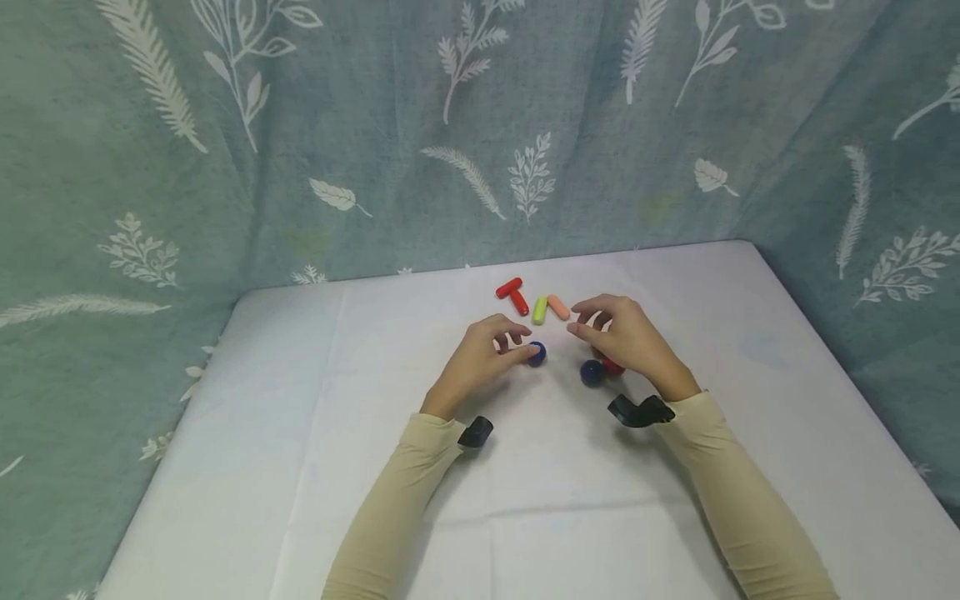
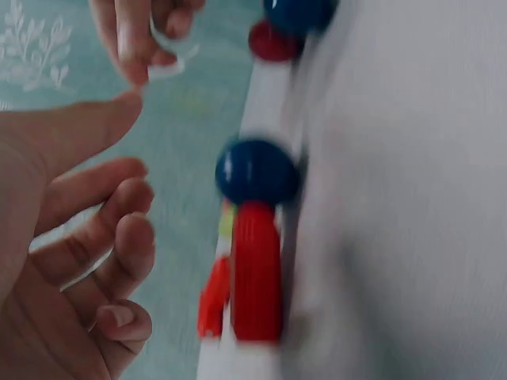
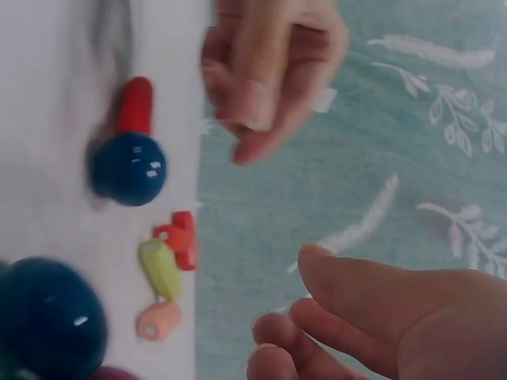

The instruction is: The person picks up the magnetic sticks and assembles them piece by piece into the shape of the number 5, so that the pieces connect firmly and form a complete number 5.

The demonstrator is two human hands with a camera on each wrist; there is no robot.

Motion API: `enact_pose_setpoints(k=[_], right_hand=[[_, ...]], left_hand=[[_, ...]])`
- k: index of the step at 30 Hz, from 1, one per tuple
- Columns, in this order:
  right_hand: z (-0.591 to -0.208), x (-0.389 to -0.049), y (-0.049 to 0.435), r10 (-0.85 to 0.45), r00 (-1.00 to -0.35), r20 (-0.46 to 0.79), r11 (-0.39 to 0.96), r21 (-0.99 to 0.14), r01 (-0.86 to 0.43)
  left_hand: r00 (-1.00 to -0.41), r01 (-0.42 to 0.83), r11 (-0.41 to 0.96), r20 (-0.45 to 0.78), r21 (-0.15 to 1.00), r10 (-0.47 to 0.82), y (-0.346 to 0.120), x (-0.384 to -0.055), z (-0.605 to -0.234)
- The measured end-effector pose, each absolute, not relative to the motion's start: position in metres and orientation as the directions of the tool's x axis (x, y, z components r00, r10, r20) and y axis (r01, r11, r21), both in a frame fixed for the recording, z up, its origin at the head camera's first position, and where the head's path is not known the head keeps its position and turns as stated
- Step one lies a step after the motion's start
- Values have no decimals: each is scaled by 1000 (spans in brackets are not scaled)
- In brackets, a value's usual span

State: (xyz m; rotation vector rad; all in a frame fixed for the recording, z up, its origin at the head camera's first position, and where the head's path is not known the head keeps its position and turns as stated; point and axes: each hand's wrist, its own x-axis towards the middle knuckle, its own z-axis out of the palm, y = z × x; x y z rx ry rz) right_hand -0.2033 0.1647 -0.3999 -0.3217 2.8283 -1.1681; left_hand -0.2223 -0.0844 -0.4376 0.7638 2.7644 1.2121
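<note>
On the white-covered table (image 1: 405,508), a blue ball (image 1: 592,374) lies by a red piece (image 1: 615,367) beneath the right hand (image 1: 626,335); a second blue ball (image 1: 537,356), red cylinder (image 2: 257,277) alongside, lies by the left hand (image 1: 483,354). Both hands hold nothing, thumbs apart from bent fingers. Nearer the far edge: two red cylinders (image 1: 509,288) form a T; a yellow-green cylinder (image 1: 540,311) and an orange cylinder (image 1: 558,307) converge. No container shows. Judgement: arranging well along; remainder unclear.

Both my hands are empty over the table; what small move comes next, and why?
Probably lower your left hand to the blue ball nearest it: that hand holds nothing, and the other blue ball lies nearer your right hand.
</note>
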Motion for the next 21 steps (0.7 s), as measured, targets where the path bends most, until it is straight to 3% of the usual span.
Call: enact_pose_setpoints(k=[7, 21], right_hand=[[-408, -190, 180, -282, -959, 24, 690, -689, -220], [-431, -170, 194, -333, -943, 28, 694, -669, -265]], left_hand=[[-850, 420, 493, 141, 762, 508, -47, -210, -440], [-855, 364, 544, 39, 756, 518, -18, -199, -456]])
